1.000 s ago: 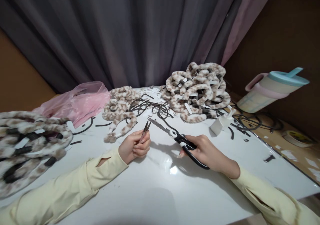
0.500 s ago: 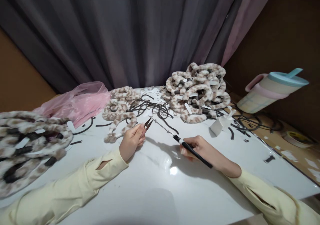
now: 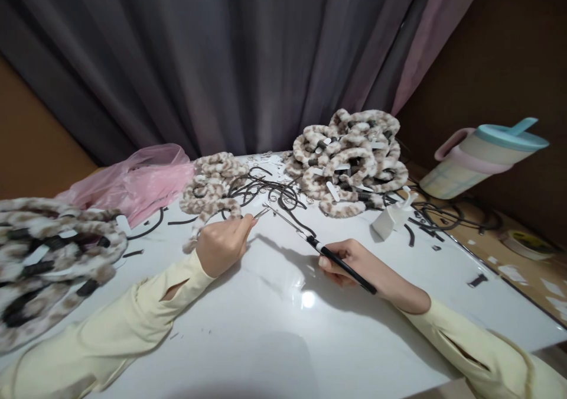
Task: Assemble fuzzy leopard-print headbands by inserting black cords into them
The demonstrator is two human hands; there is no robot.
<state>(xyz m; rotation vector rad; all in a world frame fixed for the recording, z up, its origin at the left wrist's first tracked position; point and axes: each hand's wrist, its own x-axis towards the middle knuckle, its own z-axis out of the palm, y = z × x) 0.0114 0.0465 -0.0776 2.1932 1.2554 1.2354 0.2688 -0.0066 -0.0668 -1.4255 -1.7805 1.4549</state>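
Near the middle of the table, my left hand is closed on small pointed thread snips, whose blades show edge-on past the fingertips. My right hand grips a black-handled tool with a long thin metal shaft pointing up and left. The shaft's tip comes close to the snips' points; I cannot tell if they touch. Just beyond both tips lies a tangle of dark cords. Fluffy spotted plush loops lie behind my left hand, which partly covers them.
More plush loops with white tags are heaped at back right and at left. A pink plastic bag lies at back left. At right are a white holder, a tumbler, dark cord and a tape roll.
My left hand has turned over and shifted slightly left, back of the hand now up. The snips' blades, spread in a V before, now show edge-on. My right hand has barely moved.
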